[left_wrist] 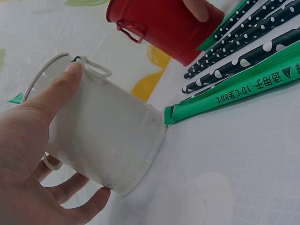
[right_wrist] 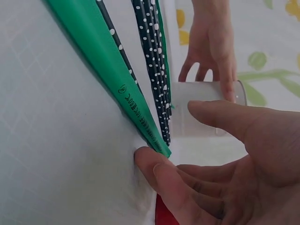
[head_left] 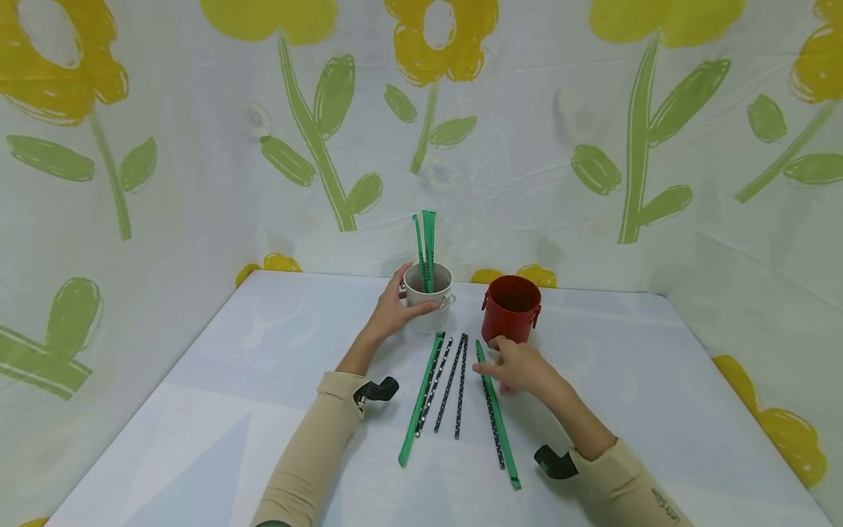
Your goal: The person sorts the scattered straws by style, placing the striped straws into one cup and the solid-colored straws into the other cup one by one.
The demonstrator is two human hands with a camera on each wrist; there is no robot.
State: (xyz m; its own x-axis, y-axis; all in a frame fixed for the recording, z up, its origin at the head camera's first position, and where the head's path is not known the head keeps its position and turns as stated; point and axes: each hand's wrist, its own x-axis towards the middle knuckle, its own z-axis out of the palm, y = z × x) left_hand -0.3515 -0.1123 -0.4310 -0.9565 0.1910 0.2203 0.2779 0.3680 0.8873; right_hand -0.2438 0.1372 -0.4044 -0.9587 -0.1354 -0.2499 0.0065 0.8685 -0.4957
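Around the white metal pail (head_left: 432,320), my left hand (head_left: 388,315) has its thumb near the rim and its fingers curled about the far side. A few green-wrapped straws (head_left: 429,245) stand upright inside that pail. My right hand (head_left: 523,367) hovers over the upper end of a green-wrapped straw (right_wrist: 115,86) on the table, the index fingertip right beside its tip. Thumb and fingers there are spread apart, holding nothing. Next to this straw lies a black one with white dots (head_left: 495,432). Just beyond the right hand stands a red pail (head_left: 506,322).
Between the hands, several black dotted straws (head_left: 460,395) and another green-wrapped straw (head_left: 420,403) lie lengthwise on the white table (head_left: 250,380). A flower-printed curtain (head_left: 514,146) hangs behind the table's back edge.
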